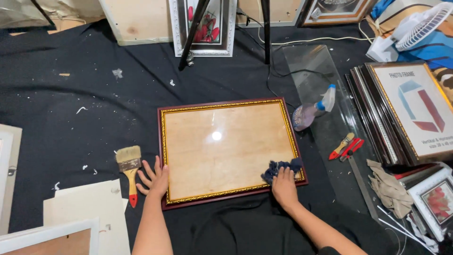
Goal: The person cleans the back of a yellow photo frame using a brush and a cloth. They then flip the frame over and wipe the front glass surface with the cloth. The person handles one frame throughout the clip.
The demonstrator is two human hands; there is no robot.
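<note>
Glass: gold-trimmed maroon picture frame [231, 150] lies flat on black floor cloth [85, 123], its pane catching a lamp glare above and between the two hands.
Right hand: right hand [284, 185] is curled down over a dark blue rag [282, 168], pressing it onto the frame's near right corner.
Left hand: left hand [155, 179] is spread flat, fingers open, holding nothing, braced against the frame's near left edge.
Technique: wiping likely goes best in overlapping passes from this corner outward, left palm pinning the frame so it cannot skid.
Nearby: paintbrush [129, 171] lies just left of the left hand; spray bottle [312, 109] rests beyond the right hand, on a loose glass sheet [325, 137].
</note>
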